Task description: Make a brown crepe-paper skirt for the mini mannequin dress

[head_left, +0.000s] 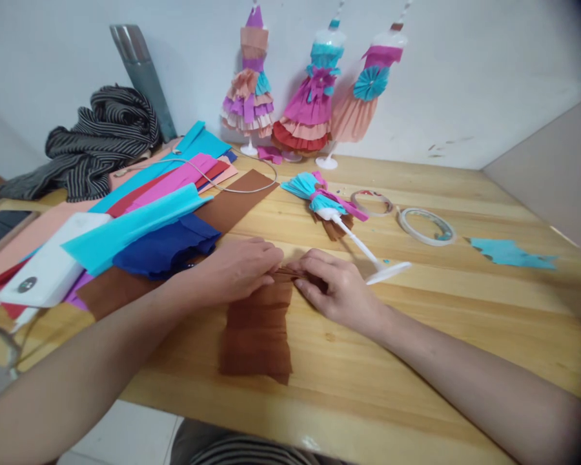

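A strip of brown crepe paper [256, 339] hangs toward me over the wooden tabletop, its far edge gathered in narrow folds. My left hand [244, 268] pinches the left end of that folded edge. At the right end, the fingertips of my right hand [332, 284] are closed on the same folds. Just beyond my right hand lies a small mannequin stand [351, 236] on its side, dressed in light-blue and magenta crepe paper, with its white base toward the right.
Left of my hands lie coloured paper sheets [150, 226], a white power bank [53, 261] with a cable, and a striped cloth [101, 139] near a flask [142, 77]. Several dressed mannequins [314, 97] stand by the wall. Tape rolls [428, 227] and a blue scrap [510, 252] lie right.
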Action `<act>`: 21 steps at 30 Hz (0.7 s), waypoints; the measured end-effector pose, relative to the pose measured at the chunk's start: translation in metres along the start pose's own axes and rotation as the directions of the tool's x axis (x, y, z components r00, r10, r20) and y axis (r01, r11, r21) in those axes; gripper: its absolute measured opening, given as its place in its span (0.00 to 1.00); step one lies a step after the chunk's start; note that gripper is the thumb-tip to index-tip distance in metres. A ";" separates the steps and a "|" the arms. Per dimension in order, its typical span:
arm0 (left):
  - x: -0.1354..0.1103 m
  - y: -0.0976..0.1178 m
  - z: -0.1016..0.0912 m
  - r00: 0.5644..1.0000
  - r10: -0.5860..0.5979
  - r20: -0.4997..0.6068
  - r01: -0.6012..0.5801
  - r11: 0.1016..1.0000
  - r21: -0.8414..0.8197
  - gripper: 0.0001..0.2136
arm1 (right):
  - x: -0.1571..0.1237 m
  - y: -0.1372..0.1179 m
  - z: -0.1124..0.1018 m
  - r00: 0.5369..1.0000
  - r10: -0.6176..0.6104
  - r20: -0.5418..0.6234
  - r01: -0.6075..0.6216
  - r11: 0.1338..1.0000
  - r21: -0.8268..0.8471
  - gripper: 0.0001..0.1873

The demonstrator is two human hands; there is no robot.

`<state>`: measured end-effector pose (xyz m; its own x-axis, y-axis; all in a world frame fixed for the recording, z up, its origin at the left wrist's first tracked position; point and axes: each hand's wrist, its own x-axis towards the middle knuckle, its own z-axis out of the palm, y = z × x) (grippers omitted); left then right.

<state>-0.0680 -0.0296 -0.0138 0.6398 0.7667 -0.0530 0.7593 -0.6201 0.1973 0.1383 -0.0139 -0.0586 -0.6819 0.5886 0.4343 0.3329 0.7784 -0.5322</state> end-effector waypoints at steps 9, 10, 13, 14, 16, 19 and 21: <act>0.000 -0.003 0.008 0.993 0.019 -0.120 -0.033 0.993 -0.117 0.10 | 0.000 0.001 -0.001 0.997 0.032 -0.070 -0.031 0.999 0.009 0.12; 0.000 -0.004 0.009 0.990 0.026 -0.141 -0.046 0.989 -0.140 0.10 | -0.001 0.000 -0.002 0.998 0.018 -0.057 -0.018 1.000 0.015 0.13; 0.002 -0.006 0.013 0.983 0.023 -0.181 -0.065 0.971 -0.229 0.11 | -0.003 -0.001 -0.002 1.000 -0.022 0.002 0.022 1.000 0.017 0.14; 0.003 -0.006 0.014 0.983 0.010 -0.184 -0.059 0.963 -0.262 0.11 | -0.003 -0.001 -0.001 0.999 -0.031 0.010 0.031 0.999 0.011 0.14; 0.004 -0.007 0.016 0.983 -0.027 -0.179 -0.032 0.947 -0.318 0.10 | -0.004 0.000 0.000 0.999 -0.042 0.001 0.042 0.999 -0.005 0.13; 0.004 -0.008 0.018 0.980 -0.076 -0.184 0.002 0.929 -0.369 0.09 | -0.004 0.000 0.001 0.996 -0.063 -0.059 0.062 0.998 -0.030 0.09; 0.002 -0.007 0.018 0.978 -0.087 -0.190 0.004 0.919 -0.395 0.10 | -0.004 0.000 0.000 0.993 -0.082 -0.091 0.078 0.996 -0.045 0.08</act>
<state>-0.0702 -0.0262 -0.0326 0.5375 0.8351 0.1173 0.6536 -0.5005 0.5678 0.1409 -0.0165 -0.0599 -0.6450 0.5404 0.5404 0.3078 0.8309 -0.4636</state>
